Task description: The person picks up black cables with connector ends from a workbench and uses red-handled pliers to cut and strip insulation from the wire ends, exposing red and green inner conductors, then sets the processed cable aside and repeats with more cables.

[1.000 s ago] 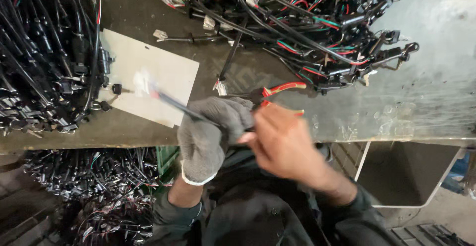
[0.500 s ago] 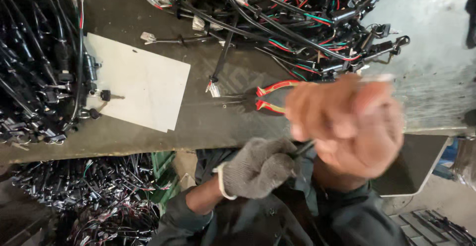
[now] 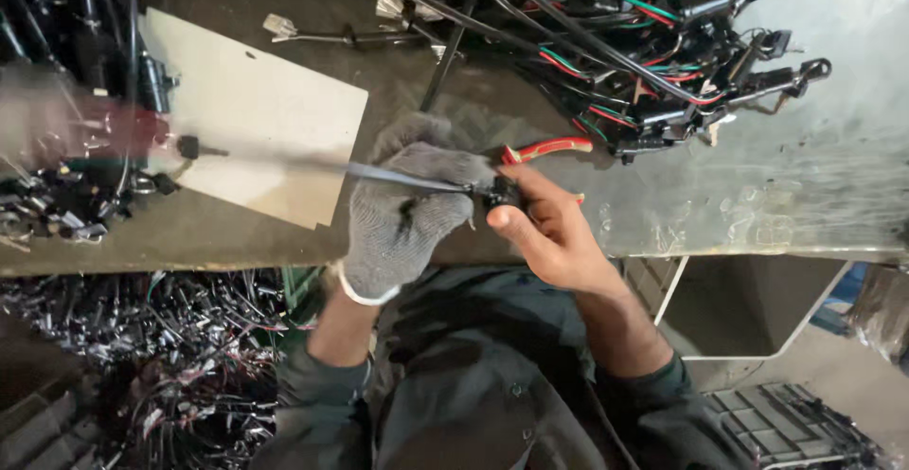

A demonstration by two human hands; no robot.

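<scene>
Fingers [image 3: 511,219] of both hands clench a black connector [image 3: 502,194] over the stained workbench [image 3: 814,177] strewn with cable bundles [image 3: 606,35].

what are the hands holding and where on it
A black cable: the gloved left hand grips it near its end, and the bare right hand pinches the black connector there.

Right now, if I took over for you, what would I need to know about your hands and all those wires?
Left hand, in a grey knit glove, grips a thin dark cable that runs off leftward, blurred.
Right hand, bare, pinches the small black connector at the cable's end, fingertips against the glove.
Red-handled pliers lie on the workbench just behind the hands, untouched.
A white card lies to the left; a tangled harness pile sits behind, another heap at far left.
Done: one cable in hand. Left: the piles on the bench.
</scene>
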